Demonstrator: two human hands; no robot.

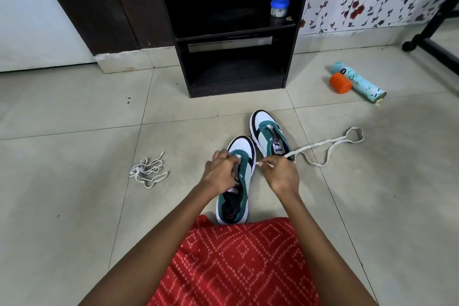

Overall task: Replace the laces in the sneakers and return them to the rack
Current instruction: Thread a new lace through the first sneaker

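The step in hand looks like threading the first eyelets of the near sneaker, which lies on the floor just in front of the person's lap, toe pointing away.

The left hand rests on the sneaker's left side, fingers curled and gripping the eyelet flap near the toe end. The right hand hovers just right of the sneaker, thumb and forefinger pinched together on the tip of a white lace. The rest of the lace trails loose across the floor, well to the right of the sneaker.

To do this well, the left hand should keep the flap lifted and steady so the hole faces the tip. The right hand should hold close to the stiff end, push it straight through, then draw the slack without twisting the flat lace (it lies in loops and could snag).

The 2nd sneaker sits just beyond and right of the near sneaker, and its eyelets appear empty. A bundled lace lies well to the left. The rack stands farther ahead, both shelves free of shoes.
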